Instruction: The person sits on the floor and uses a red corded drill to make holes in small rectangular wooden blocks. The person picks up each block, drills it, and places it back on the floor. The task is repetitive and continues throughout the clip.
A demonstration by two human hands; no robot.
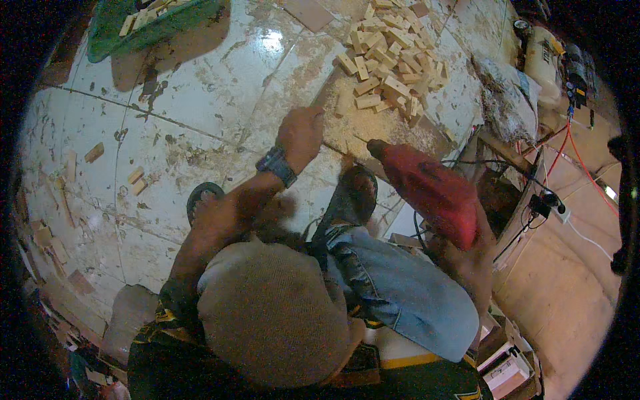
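My right arm reaches up from the lower right to a red power drill (433, 187). The drill hides most of my right hand (470, 243), which is closed round its rear. Its thin bit (360, 138) points left, over a patch of pale sawdust (357, 123). My left hand (301, 137), with a watch (277, 165) on the wrist, is curled at the left edge of the sawdust. The bit's tip is a short way right of it. Whatever its fingers hold, if anything, I cannot make out. Small wooden blocks (393, 57) lie heaped just beyond the sawdust.
A green tub (157, 27) with wooden pieces stands at the far left. Loose blocks (137, 180) lie on the stained tiled floor (200, 107). Cables (567, 127) and a cream tank (543, 63) are at the right. A cardboard box (510, 367) sits at the lower right.
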